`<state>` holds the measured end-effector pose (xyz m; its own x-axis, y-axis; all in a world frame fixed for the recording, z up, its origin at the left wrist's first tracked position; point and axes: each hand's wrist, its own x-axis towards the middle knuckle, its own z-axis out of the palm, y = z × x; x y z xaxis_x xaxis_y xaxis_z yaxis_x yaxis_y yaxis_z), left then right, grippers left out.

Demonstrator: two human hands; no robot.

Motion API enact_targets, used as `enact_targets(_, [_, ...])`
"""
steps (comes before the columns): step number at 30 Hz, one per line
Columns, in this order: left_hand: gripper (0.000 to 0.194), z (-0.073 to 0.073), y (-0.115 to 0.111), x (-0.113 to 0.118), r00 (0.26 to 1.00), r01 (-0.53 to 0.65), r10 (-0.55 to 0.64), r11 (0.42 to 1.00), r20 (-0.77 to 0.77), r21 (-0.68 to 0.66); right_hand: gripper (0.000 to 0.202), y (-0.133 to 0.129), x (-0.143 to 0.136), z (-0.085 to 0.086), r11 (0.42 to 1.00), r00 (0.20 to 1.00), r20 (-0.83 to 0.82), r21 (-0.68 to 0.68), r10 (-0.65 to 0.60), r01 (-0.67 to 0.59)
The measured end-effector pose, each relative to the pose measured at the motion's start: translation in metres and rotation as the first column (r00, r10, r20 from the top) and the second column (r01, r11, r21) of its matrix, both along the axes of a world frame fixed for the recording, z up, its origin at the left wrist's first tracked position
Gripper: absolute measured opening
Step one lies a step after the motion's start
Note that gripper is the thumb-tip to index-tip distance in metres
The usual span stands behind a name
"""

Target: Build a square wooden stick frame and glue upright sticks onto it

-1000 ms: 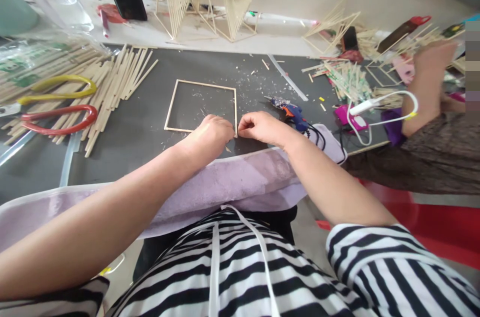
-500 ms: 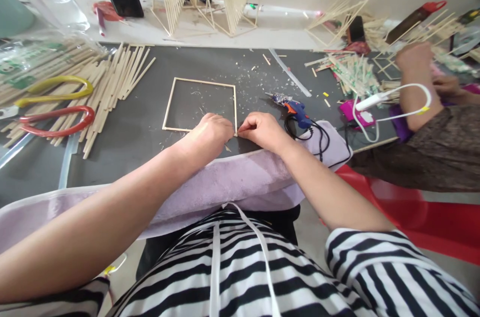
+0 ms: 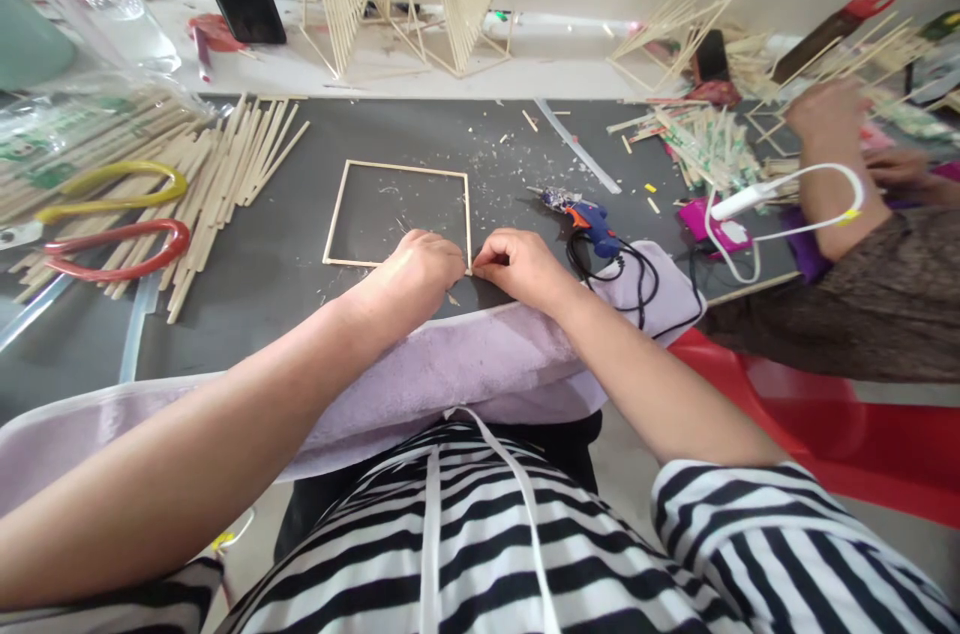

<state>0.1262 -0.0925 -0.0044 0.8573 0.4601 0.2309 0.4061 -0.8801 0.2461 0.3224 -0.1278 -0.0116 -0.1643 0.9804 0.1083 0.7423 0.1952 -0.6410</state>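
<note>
A four-sided frame of thin wooden sticks (image 3: 406, 167) lies flat on the grey table (image 3: 247, 304). At its near right corner my left hand (image 3: 427, 274) has its fingers closed on the near stick, covering part of it. Just right of that corner, my right hand (image 3: 517, 264) is pinched, its fingertips touching or almost touching the joint; what they hold is too small to make out. A blue and orange glue gun (image 3: 592, 226) lies to the right of the frame, its black cable coiled beside it.
Loose sticks (image 3: 217, 184) and scissors with yellow and red handles (image 3: 116, 252) lie left. Stick models (image 3: 469, 4) stand at the back. Wood scraps and a clear glue stick (image 3: 577, 146) lie beyond the glue gun. Another person's arm (image 3: 836, 164) is at right, near a magenta box (image 3: 716, 226).
Both hands stay at the same corner of the frame, with hardly any movement. The whole view has shifted slightly.
</note>
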Motion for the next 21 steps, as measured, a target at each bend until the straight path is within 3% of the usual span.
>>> enact_targets(7, [0.026, 0.008, -0.005, 0.000, 0.997, -0.025, 0.025, 1.000, -0.068, 0.004, 0.011, -0.002, 0.001, -0.004, 0.998, 0.999, -0.021, 0.047, 0.036, -0.034])
enact_targets(14, [0.030, 0.006, -0.005, 0.000, 0.999, -0.024, 0.025, 0.999, -0.035, 0.022, 0.012, -0.011, -0.006, -0.008, 0.980, 0.988, 0.141, 0.178, 0.066, -0.090])
enact_targets(21, [0.026, 0.003, -0.007, 0.001, 0.998, -0.039, 0.040, 0.999, -0.050, 0.016, 0.016, -0.014, -0.012, -0.009, 0.968, 0.981, 0.185, 0.231, 0.056, -0.099])
